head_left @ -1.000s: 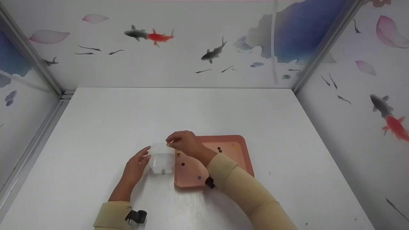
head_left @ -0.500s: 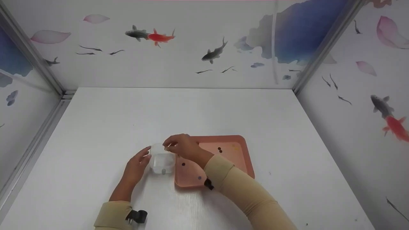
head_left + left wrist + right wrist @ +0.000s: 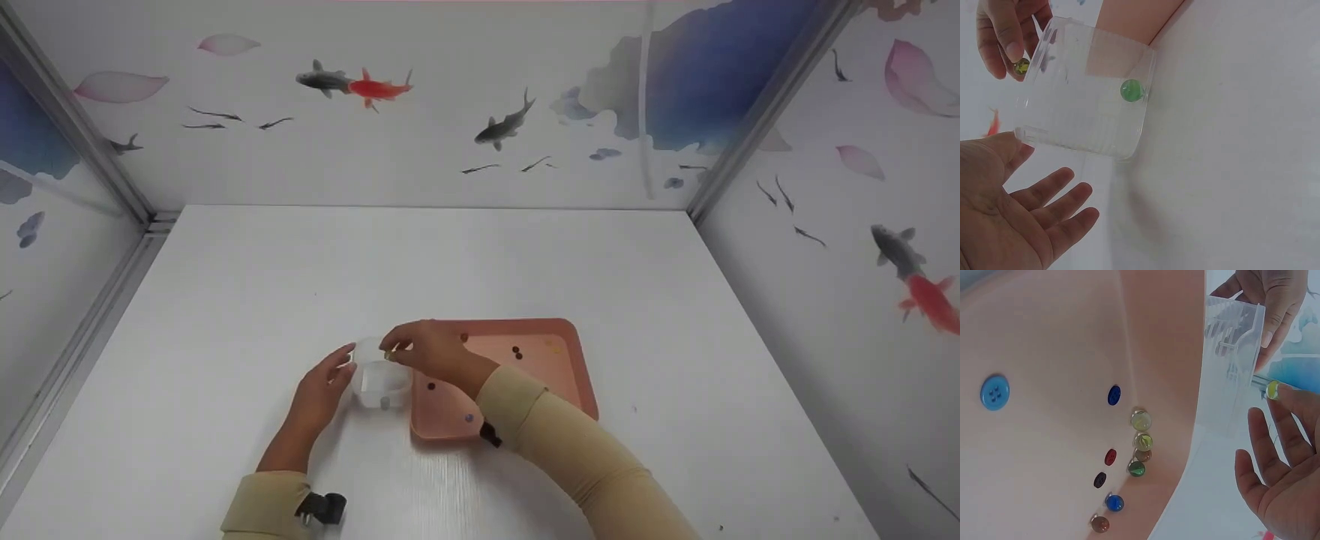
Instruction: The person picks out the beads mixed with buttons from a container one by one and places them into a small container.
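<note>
A clear plastic container stands on the white table, with one green marble at its bottom. My left hand is at its left side, thumb and index finger touching near the rim, the other fingers extended and spread. Over the container's open top, my right hand pinches a yellow-streaked glass marble between thumb and fingertip, close to the rim. Just to the right is a pink tray; along its side lie several marbles, among them a blue marble and a green-streaked marble.
Buttons also lie in the tray: a light blue button, a dark blue button, a red button and a dark button. The right forearm crosses over the tray. Walls painted with fish surround the table.
My right hand has moved slightly left and toward me, bringing the marble from the container's far edge over its opening. The left hand and container have stayed put.
</note>
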The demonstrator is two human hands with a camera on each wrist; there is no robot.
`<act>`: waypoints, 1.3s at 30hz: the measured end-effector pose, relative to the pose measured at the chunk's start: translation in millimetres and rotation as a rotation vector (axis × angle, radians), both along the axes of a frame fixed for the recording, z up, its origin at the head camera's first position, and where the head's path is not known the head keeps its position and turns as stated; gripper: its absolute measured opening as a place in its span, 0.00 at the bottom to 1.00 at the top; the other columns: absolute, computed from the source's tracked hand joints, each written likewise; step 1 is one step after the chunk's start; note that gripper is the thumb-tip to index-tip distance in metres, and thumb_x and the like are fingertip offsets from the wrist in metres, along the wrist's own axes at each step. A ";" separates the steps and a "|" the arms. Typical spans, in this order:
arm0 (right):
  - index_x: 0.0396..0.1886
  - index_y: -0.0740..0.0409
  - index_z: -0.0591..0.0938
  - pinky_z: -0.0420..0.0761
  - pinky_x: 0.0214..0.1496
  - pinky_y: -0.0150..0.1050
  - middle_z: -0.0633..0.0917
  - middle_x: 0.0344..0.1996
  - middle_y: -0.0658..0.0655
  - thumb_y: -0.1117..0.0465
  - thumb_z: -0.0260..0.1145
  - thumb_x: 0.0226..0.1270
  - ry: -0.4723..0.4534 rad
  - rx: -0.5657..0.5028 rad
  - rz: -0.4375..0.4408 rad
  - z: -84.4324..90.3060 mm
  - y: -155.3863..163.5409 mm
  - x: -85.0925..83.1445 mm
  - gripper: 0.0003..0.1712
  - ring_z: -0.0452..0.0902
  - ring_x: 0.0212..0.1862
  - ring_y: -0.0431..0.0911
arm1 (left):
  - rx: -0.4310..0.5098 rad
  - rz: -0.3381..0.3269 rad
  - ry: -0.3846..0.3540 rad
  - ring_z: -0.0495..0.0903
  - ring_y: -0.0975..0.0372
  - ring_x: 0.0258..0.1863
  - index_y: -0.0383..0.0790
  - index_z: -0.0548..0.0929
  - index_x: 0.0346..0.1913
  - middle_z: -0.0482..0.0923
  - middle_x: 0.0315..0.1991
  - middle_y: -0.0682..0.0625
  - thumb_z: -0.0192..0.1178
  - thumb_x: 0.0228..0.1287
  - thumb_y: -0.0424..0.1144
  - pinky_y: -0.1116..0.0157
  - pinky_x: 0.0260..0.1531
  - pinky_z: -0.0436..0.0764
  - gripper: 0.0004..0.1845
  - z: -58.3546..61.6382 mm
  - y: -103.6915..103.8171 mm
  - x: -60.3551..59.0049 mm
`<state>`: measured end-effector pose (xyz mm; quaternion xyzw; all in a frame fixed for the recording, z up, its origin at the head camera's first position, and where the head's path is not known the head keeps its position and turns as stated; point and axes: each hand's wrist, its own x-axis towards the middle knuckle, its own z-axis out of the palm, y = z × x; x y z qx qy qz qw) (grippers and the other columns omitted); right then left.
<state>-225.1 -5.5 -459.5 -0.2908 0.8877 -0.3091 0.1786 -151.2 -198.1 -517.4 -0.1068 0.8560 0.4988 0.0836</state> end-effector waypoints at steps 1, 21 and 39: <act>0.50 0.47 0.85 0.78 0.54 0.40 0.85 0.45 0.44 0.58 0.65 0.68 0.010 0.011 -0.001 0.3 -0.3 0.4 0.13 0.79 0.49 0.38 | 0.000 0.000 0.001 0.62 0.42 0.69 0.45 0.60 0.74 0.62 0.70 0.37 0.44 0.78 0.44 0.43 0.63 0.67 0.25 -0.1 0.0 0.0; 0.48 0.50 0.86 0.80 0.50 0.31 0.87 0.45 0.45 0.60 0.66 0.67 0.120 0.059 0.103 -4.6 -7.4 3.9 0.11 0.80 0.48 0.37 | 0.015 0.001 0.027 0.64 0.42 0.67 0.43 0.62 0.73 0.63 0.69 0.35 0.46 0.77 0.43 0.44 0.61 0.70 0.25 -1.3 -0.3 0.3; 0.47 0.51 0.87 0.79 0.54 0.31 0.87 0.45 0.46 0.61 0.67 0.66 0.219 0.092 0.154 -4.2 -12.8 6.1 0.11 0.81 0.51 0.37 | 0.014 0.005 0.021 0.64 0.42 0.67 0.43 0.62 0.73 0.62 0.70 0.36 0.46 0.77 0.43 0.44 0.61 0.70 0.25 0.1 -0.5 0.0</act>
